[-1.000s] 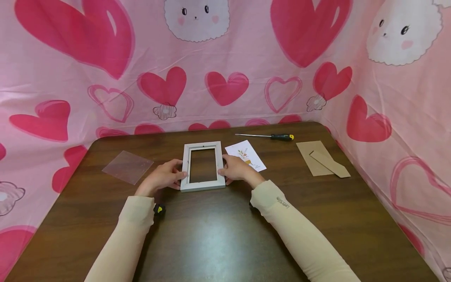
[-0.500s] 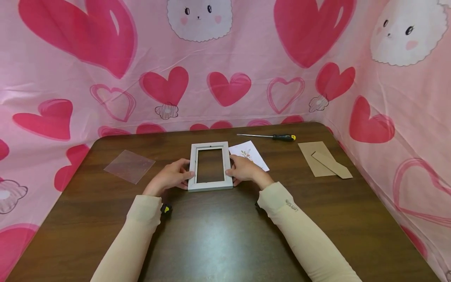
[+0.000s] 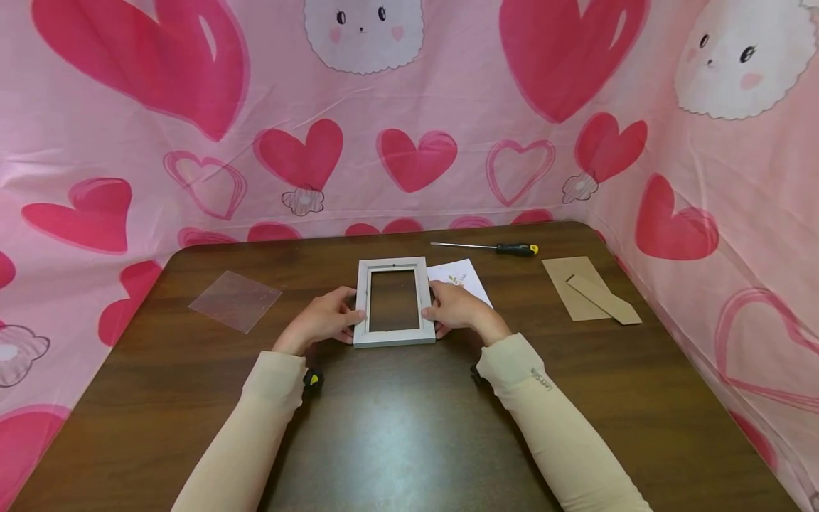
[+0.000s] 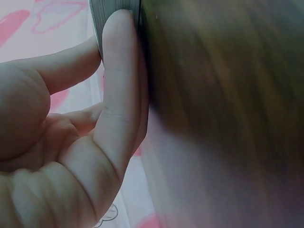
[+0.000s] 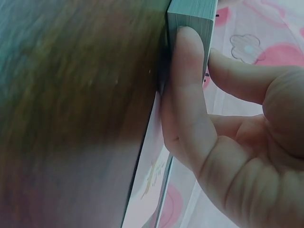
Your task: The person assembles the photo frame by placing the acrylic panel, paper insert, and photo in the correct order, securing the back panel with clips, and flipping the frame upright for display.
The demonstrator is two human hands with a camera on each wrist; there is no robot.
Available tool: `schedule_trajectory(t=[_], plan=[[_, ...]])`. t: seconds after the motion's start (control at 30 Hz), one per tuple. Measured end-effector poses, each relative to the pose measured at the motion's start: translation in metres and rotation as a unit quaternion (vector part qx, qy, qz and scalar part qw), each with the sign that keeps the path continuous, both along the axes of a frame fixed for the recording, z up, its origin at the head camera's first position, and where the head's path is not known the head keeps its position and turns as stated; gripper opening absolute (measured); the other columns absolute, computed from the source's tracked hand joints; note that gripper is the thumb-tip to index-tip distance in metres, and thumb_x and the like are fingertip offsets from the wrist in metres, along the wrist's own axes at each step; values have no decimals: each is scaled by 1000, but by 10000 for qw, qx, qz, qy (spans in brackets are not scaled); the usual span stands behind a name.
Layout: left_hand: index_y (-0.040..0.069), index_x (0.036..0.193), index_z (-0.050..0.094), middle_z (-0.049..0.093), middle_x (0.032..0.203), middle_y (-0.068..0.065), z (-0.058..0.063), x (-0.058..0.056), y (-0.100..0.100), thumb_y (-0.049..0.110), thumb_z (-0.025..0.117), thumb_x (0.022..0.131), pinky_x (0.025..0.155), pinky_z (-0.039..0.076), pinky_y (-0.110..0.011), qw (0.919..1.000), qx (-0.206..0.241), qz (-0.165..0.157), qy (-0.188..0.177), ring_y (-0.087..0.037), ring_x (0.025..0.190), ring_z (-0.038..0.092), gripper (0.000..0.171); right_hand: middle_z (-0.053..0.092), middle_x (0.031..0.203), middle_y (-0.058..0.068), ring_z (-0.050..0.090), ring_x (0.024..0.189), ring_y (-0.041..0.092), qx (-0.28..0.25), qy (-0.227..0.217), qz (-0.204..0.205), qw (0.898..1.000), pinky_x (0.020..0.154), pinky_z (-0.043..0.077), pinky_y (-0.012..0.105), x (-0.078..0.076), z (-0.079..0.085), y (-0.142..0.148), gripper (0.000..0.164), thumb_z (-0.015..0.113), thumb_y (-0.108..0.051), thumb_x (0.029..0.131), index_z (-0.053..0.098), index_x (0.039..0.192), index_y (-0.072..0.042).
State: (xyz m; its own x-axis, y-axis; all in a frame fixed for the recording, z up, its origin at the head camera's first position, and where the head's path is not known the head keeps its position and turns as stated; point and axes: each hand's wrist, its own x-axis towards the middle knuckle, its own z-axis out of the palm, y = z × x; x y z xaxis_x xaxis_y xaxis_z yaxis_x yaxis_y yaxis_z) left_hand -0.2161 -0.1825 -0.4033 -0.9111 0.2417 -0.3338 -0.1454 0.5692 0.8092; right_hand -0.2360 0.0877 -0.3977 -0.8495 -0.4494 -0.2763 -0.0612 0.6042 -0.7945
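A pale grey-white picture frame [image 3: 394, 339] lies near the middle of the table, its opening showing bare wood. My left hand [image 3: 325, 317] grips its left side, thumb on top and fingers along the outer edge. The right side is held the same way by my right hand [image 3: 462, 311]. In each wrist view, a fingertip presses the frame's side edge [image 4: 114, 6]; the right one shows a corner [image 5: 190, 12]. Just right of the frame is a white card [image 3: 472, 276] with a printed plant; my right hand and the frame partly cover it.
A clear plastic sheet [image 3: 234, 301] lies on the left of the table. Behind the card rests a screwdriver [image 3: 517, 249] with a black and yellow handle. On the right, a brown board [image 3: 569, 295] lies under a pointed brown strip [image 3: 604, 299]. Pink heart-patterned cloth surrounds the table.
Both hands have slid the picture frame to the right along the table. The card has shifted a little right and turned, and more of it is covered.
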Motion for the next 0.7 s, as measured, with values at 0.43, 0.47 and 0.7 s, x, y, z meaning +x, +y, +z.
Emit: schedule_trajectory(t=[0.43,0.47,0.7], plan=[[11,143,35,51,102,-19,2,1,14,19,66,92,64,58,-35,9999,102,-97,-53,-26,72,63,60,56,83,18,61,62,27,-316,-174,-108,9993,56,58,37,0,-5,19,52,64,-5,91,37,135,-1],[11,143,35,51,101,-19,2,1,15,19,66,92,64,58,-35,9998,132,-115,-65,-26,72,63,60,56,83,18,61,62,27,-309,-171,-104,9993,56,58,37,0,-4,20,53,64,-5,91,36,137,-1],[10,145,32,51,101,-19,-1,1,17,18,65,93,64,58,-36,9997,189,-162,-67,-26,72,62,63,56,83,17,60,59,24,-188,-197,-112,9996,56,58,38,0,-3,24,64,64,-6,91,27,145,-2]])
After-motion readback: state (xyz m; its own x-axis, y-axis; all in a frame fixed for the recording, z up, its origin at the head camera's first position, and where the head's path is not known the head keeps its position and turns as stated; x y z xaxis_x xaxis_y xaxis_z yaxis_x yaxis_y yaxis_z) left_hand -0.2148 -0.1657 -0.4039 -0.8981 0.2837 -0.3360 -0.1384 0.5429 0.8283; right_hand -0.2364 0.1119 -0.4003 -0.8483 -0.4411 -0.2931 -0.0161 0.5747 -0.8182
